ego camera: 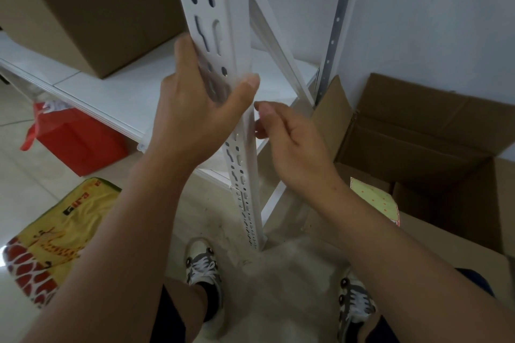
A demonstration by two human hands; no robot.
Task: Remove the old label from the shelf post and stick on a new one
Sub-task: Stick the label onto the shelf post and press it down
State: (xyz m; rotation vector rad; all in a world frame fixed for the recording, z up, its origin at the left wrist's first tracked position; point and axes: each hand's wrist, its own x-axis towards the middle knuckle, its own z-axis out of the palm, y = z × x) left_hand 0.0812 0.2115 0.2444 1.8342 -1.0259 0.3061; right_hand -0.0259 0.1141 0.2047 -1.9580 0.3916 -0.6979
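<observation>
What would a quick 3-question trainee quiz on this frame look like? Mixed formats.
1. True or false: the left hand is wrapped round the white shelf post.
2. The right hand is: A) inside the open cardboard box; B) at the post's right edge, just below the left thumb; C) on the red bag.
3. Fill in: the closed cardboard box sits on the white ____.

Key: 1 true; 2 B; 3 shelf.

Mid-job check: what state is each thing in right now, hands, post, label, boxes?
left hand: grips the shelf post, over a clear film
right hand: fingertips pinch at the post's edge
shelf post: upright
clear film: partly hidden, label unclear
cardboard box on shelf: closed
cardboard box on floor: flaps open
</observation>
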